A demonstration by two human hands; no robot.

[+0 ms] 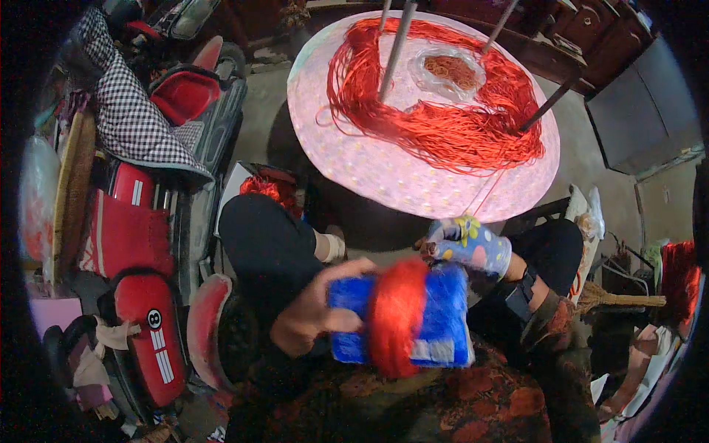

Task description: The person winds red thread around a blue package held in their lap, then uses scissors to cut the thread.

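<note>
My left hand grips the left end of a blue rectangular block above my lap, thumb across its near face. Around the block's middle goes a thick band of shiny red cord, blurred by motion. My right hand, in a flower-patterned glove, is just beyond the block's right end with its fingers curled closed. A thin strand of red cord runs from the table edge down to this hand. On the round pink table a big loose ring of red cord lies around upright metal rods.
A clear plastic bag of brownish stringy stuff sits inside the cord ring. To the left stand a red-seated scooter and a red padded seat. A box with red cord is by my left knee. A straw broom lies right.
</note>
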